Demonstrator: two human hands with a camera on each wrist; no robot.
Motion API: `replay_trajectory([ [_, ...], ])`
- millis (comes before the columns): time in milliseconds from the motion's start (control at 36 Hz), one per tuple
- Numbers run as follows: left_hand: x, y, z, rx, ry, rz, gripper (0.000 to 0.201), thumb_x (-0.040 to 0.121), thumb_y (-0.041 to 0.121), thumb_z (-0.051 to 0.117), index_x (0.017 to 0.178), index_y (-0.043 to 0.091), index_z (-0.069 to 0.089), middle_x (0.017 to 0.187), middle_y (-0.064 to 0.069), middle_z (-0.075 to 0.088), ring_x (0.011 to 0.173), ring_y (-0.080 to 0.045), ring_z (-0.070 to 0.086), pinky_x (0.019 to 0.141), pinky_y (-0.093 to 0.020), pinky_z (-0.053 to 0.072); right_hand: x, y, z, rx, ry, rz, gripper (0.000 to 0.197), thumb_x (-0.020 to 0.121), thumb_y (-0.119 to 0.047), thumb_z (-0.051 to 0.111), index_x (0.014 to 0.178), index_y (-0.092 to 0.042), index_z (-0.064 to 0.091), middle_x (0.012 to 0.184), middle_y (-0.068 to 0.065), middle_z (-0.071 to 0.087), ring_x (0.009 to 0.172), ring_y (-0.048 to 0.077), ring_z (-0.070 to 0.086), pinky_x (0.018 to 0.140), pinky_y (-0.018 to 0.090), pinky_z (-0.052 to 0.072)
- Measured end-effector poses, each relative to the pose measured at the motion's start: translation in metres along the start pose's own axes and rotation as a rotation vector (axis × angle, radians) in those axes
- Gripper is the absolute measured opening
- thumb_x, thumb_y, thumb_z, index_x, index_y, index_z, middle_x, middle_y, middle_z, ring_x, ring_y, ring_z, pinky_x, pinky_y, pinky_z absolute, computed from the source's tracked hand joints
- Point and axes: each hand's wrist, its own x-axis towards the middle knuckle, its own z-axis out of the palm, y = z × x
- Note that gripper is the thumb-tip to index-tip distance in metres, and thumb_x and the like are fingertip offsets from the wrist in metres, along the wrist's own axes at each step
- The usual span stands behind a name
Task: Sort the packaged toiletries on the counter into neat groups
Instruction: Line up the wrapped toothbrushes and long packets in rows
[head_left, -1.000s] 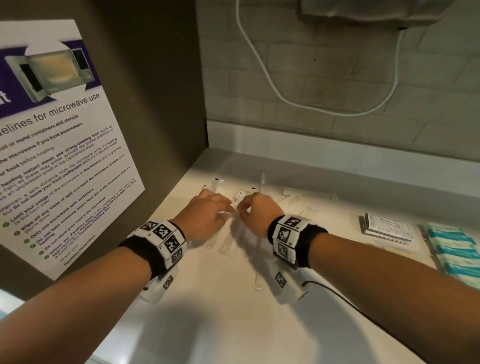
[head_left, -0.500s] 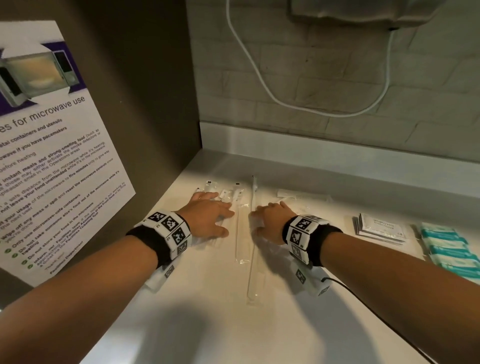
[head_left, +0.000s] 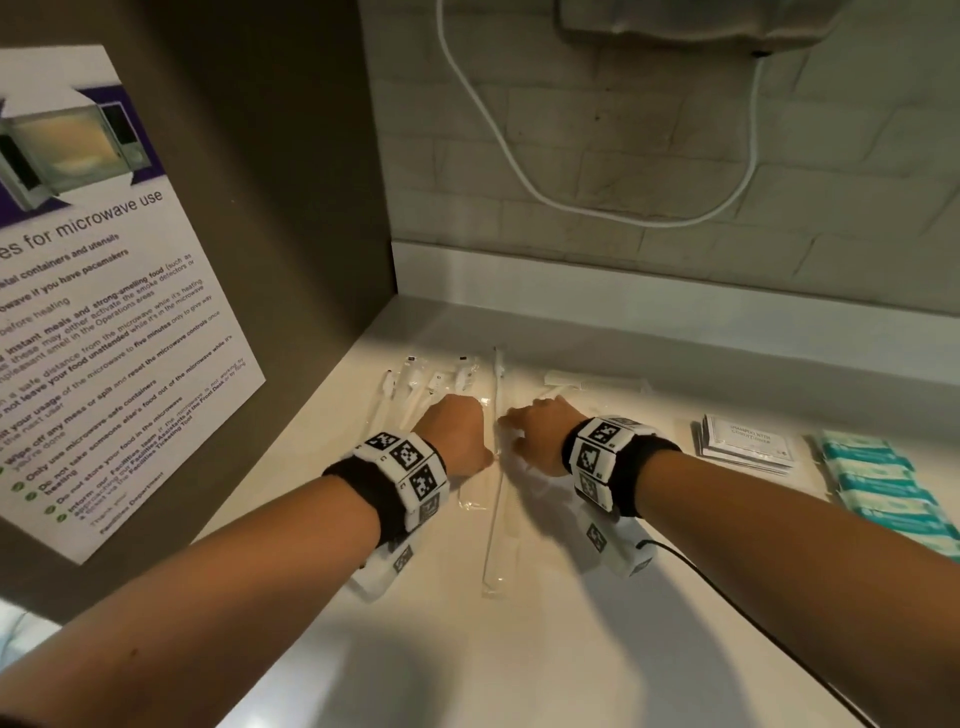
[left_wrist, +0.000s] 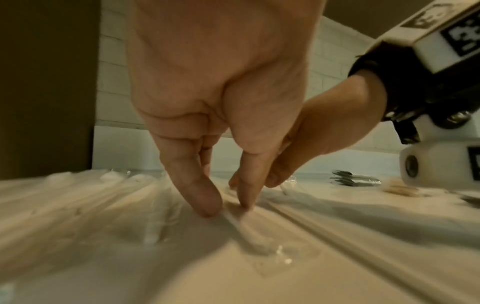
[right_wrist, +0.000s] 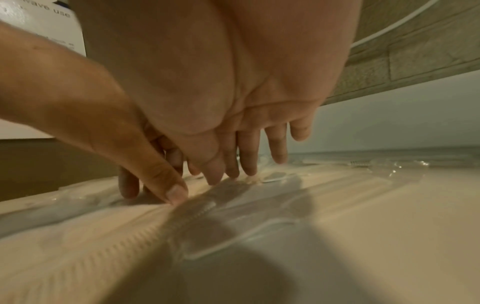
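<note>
Several clear-wrapped toothbrushes (head_left: 415, 382) lie side by side at the counter's back left. My left hand (head_left: 457, 436) stands on its fingertips over the rightmost one; finger and thumb (left_wrist: 207, 203) pinch the wrapped toothbrush handle (left_wrist: 249, 236) against the counter. A long wrapped comb (head_left: 493, 499) runs front to back between my hands. My right hand (head_left: 535, 436) has straight, spread fingers (right_wrist: 246, 162) pressing on clear comb wrappers (right_wrist: 259, 216), and its thumb touches the long comb's teeth. Another wrapped comb (head_left: 592, 382) lies behind it.
A stack of shampoo sachets (head_left: 748, 447) and a row of teal packets (head_left: 878, 483) lie to the right. A brown side panel with a microwave poster (head_left: 104, 312) closes the left. The tiled back wall carries a white cable (head_left: 519, 171).
My left hand has risen from lying flat on the toothbrush packs to its fingertips and drawn back toward the long comb. The right hand's fingers have shifted slightly left on the comb wrappers.
</note>
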Motion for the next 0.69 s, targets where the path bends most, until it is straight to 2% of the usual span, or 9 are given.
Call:
replay_trajectory([
  [56, 0.002, -0.001, -0.004, -0.039, -0.013, -0.048, 0.031, 0.077, 0.022, 0.078, 0.083, 0.011, 0.050, 0.084, -0.004, 0.059, 0.071, -0.017, 0.057, 0.055, -0.022, 0.040, -0.001, -0.003, -0.003, -0.089, -0.062, -0.019, 0.037, 0.093, -0.018, 0.048, 0.130, -0.019, 0.053, 0.129, 0.006, 0.057, 0.127, 0.029, 0.045, 0.112, 0.043, 0.026],
  [139, 0.001, -0.003, -0.007, -0.152, -0.021, -0.103, 0.055, 0.073, 0.017, 0.082, 0.116, 0.007, 0.049, 0.104, -0.007, 0.060, 0.095, -0.023, 0.060, 0.071, -0.027, 0.047, -0.006, -0.006, -0.010, -0.127, -0.088, -0.021, 0.038, 0.093, -0.015, 0.048, 0.131, -0.021, 0.053, 0.128, 0.003, 0.057, 0.127, 0.027, 0.044, 0.112, 0.039, 0.026],
  [194, -0.001, -0.006, -0.011, -0.228, 0.002, -0.124, 0.063, 0.073, 0.016, 0.083, 0.124, 0.009, 0.047, 0.111, -0.007, 0.059, 0.103, -0.025, 0.060, 0.078, -0.030, 0.050, -0.007, -0.008, -0.012, -0.124, -0.093, -0.028, 0.038, 0.094, -0.017, 0.044, 0.130, -0.020, 0.054, 0.128, 0.005, 0.057, 0.126, 0.027, 0.046, 0.109, 0.038, 0.028],
  [333, -0.001, -0.025, -0.034, -0.416, 0.112, -0.129, 0.045, 0.072, 0.019, 0.084, 0.102, 0.019, 0.051, 0.103, -0.006, 0.064, 0.093, -0.024, 0.065, 0.077, -0.031, 0.051, -0.006, -0.020, -0.010, -0.185, -0.130, -0.080, 0.036, 0.097, -0.027, 0.037, 0.127, -0.020, 0.055, 0.131, 0.002, 0.057, 0.127, 0.027, 0.045, 0.115, 0.044, 0.021],
  [444, -0.006, -0.033, -0.052, -0.465, 0.137, -0.072, 0.045, 0.072, 0.021, 0.085, 0.103, 0.018, 0.052, 0.087, -0.003, 0.066, 0.074, -0.018, 0.068, 0.065, -0.026, 0.049, -0.016, -0.040, -0.001, -0.187, -0.121, -0.147, 0.037, 0.097, -0.032, 0.038, 0.125, -0.021, 0.059, 0.129, 0.001, 0.061, 0.124, 0.026, 0.051, 0.115, 0.042, 0.020],
  [528, -0.010, -0.035, -0.054, -0.472, 0.126, -0.045, 0.044, 0.073, 0.018, 0.085, 0.103, 0.019, 0.052, 0.085, -0.004, 0.065, 0.062, -0.015, 0.067, 0.058, -0.023, 0.046, -0.027, -0.052, 0.011, -0.184, -0.072, -0.187, 0.036, 0.097, -0.030, 0.040, 0.126, -0.020, 0.060, 0.124, 0.003, 0.062, 0.121, 0.025, 0.052, 0.116, 0.041, 0.018],
  [583, -0.012, -0.035, -0.049, -0.475, 0.104, -0.033, 0.045, 0.074, 0.017, 0.084, 0.105, 0.019, 0.053, 0.085, -0.004, 0.065, 0.060, -0.014, 0.067, 0.056, -0.022, 0.045, -0.032, -0.058, 0.017, -0.197, -0.056, -0.201, 0.036, 0.096, -0.029, 0.041, 0.125, -0.019, 0.059, 0.122, 0.005, 0.061, 0.119, 0.026, 0.052, 0.115, 0.041, 0.021],
  [694, -0.015, -0.032, -0.042, -0.497, 0.086, -0.022, 0.045, 0.074, 0.016, 0.084, 0.107, 0.018, 0.054, 0.085, -0.004, 0.065, 0.061, -0.014, 0.067, 0.056, -0.021, 0.045, -0.039, -0.062, 0.022, -0.175, -0.031, -0.201, 0.032, 0.095, -0.029, 0.043, 0.121, -0.018, 0.059, 0.117, 0.006, 0.059, 0.110, 0.028, 0.054, 0.099, 0.037, 0.035],
])
